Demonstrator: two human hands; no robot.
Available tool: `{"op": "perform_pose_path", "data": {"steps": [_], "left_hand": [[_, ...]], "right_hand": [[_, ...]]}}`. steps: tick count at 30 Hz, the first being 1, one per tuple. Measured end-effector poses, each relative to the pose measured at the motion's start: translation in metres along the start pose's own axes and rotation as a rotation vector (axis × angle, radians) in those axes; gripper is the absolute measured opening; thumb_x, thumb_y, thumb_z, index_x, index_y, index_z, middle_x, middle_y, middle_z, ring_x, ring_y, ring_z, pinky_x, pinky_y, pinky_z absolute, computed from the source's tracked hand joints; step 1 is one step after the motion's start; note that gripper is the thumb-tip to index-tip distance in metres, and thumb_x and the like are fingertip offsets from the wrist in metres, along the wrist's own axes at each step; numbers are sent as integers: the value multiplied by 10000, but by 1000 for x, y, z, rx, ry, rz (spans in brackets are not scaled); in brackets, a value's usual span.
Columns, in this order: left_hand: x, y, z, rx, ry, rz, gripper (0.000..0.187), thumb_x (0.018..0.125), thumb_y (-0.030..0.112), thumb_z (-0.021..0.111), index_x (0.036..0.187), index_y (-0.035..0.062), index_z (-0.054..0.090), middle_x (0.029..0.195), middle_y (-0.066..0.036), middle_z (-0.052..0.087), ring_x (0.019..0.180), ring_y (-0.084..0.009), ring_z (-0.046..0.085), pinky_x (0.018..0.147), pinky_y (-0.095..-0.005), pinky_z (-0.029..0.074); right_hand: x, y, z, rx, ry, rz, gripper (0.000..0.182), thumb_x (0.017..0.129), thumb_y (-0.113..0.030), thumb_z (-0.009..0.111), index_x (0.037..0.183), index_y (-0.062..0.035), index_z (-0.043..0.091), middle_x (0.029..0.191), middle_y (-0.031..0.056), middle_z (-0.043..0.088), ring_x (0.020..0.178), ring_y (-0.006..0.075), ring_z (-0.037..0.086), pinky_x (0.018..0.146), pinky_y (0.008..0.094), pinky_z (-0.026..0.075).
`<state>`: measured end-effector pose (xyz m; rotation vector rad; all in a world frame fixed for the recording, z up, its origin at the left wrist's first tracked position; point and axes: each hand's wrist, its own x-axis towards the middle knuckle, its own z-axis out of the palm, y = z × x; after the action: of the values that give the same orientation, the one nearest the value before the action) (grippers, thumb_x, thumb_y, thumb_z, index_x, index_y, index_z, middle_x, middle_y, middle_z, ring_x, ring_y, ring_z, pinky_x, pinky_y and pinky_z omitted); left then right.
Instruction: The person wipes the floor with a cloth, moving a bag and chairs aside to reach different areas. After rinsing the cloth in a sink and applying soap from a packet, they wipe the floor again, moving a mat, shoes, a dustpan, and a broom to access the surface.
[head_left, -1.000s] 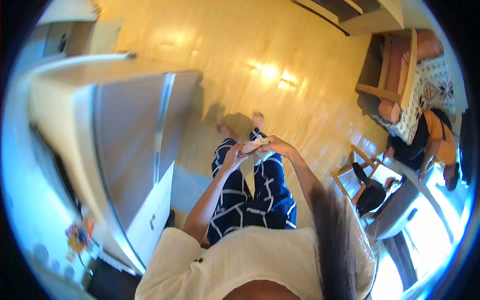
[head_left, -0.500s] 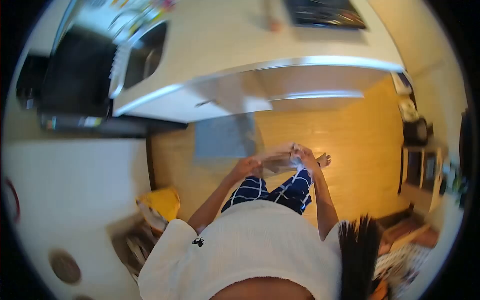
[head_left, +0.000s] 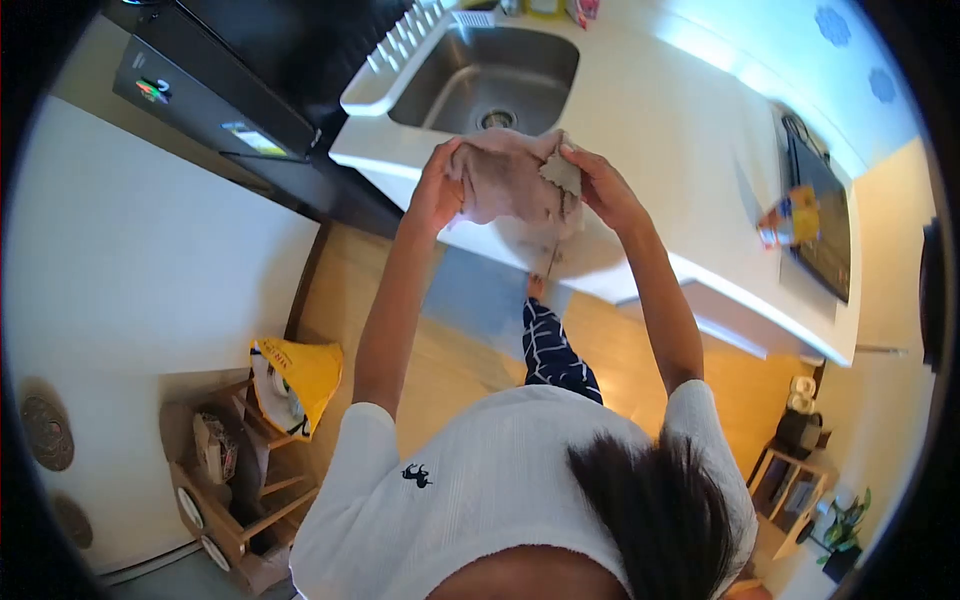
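A pinkish-grey cloth (head_left: 505, 185) with darker stains and a ragged dark edge is stretched between my two hands, just in front of the counter edge. My left hand (head_left: 438, 188) grips its left side. On the other side, my right hand (head_left: 603, 190) pinches the upper right corner between thumb and fingers. Just beyond the cloth lies the steel sink (head_left: 430, 85), with its drain (head_left: 497, 119) showing above the cloth's top edge.
A white counter (head_left: 665, 130) runs to the right, bearing a black cooktop (head_left: 825, 215) and a colourful packet (head_left: 793, 218). At left stands a black fridge (head_left: 200, 95). A grey mat (head_left: 480, 300) covers the floor below. A yellow bag (head_left: 305, 375) and wooden cart (head_left: 235, 470) are lower left.
I have moved forward and left to the sink. Both hands have risen from near my legs to counter height, still holding the cloth, which is now spread wider.
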<state>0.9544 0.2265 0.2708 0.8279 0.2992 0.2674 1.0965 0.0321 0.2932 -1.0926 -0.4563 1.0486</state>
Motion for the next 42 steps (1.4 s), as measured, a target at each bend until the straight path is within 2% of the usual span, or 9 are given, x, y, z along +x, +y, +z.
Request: {"op": "perform_pose_path", "data": {"steps": [5, 13, 19, 24, 26, 30, 32, 36, 42], "left_hand": [[112, 24, -22, 225, 47, -103, 390, 781, 271, 679, 1066, 40, 548, 1038, -84, 590, 975, -187, 563, 886, -344, 452], [235, 73, -106, -116, 68, -206, 245, 774, 72, 665, 994, 50, 559, 938, -71, 604, 849, -188, 608, 743, -295, 528], [359, 51, -153, -214, 173, -451, 174, 819, 60, 593, 987, 59, 548, 950, -64, 606, 815, -189, 616, 722, -290, 535], [416, 21, -161, -237, 246, -556, 164, 846, 103, 572, 1009, 86, 569, 1009, -71, 606, 922, -221, 582, 848, -422, 473], [424, 23, -151, -193, 177, -462, 167, 852, 141, 571, 1010, 86, 568, 1013, -74, 605, 938, -237, 575, 873, -439, 452], [434, 34, -132, -202, 260, -601, 292, 837, 123, 577, 1123, 116, 519, 1103, -86, 567, 998, -259, 554, 895, -408, 444], [443, 34, -129, -204, 262, -653, 278, 836, 126, 570, 1109, 106, 525, 1088, -90, 574, 984, -260, 560, 888, -420, 446], [454, 30, -140, -188, 93, -735, 253, 833, 132, 556, 1081, 86, 537, 1056, -96, 587, 958, -262, 572, 875, -442, 450], [451, 38, -153, -133, -180, -760, 228, 828, 141, 534, 1039, 56, 556, 1009, -107, 608, 919, -264, 590, 856, -475, 455]], "right_hand": [[213, 5, -30, -447, 100, -205, 304, 874, -264, 503, 1076, -42, 553, 915, 50, 583, 793, 167, 588, 729, 272, 466], [470, -36, -89, 464, 602, 33, 175, 852, -107, 443, 929, 25, 527, 838, 156, 559, 745, 260, 577, 724, 433, 511], [475, -146, -93, 316, 544, -258, 196, 876, -136, 435, 980, -5, 539, 748, 111, 556, 755, 255, 562, 669, 414, 498], [477, -52, -117, -463, 909, -91, 330, 827, -189, 497, 1123, -44, 475, 1013, 186, 573, 681, 246, 608, 568, 404, 502], [452, -63, -76, 381, 727, 186, 322, 834, -122, 460, 1127, 9, 455, 1016, 180, 575, 676, 276, 607, 593, 391, 518], [471, -55, -100, -340, 341, -335, 239, 893, -48, 362, 1045, 93, 479, 890, 217, 569, 807, 364, 608, 720, 467, 545], [461, -64, -68, 477, 516, 42, 251, 896, -48, 356, 1031, 110, 497, 866, 207, 585, 813, 358, 611, 737, 452, 546], [452, -54, -48, -182, 245, 401, 271, 896, -127, 439, 1042, 79, 538, 918, 187, 615, 819, 304, 624, 753, 390, 551], [412, -55, -33, -275, 398, 322, 444, 823, -407, 508, 1080, -49, 556, 1025, 135, 595, 988, 275, 542, 905, 466, 390]]}}
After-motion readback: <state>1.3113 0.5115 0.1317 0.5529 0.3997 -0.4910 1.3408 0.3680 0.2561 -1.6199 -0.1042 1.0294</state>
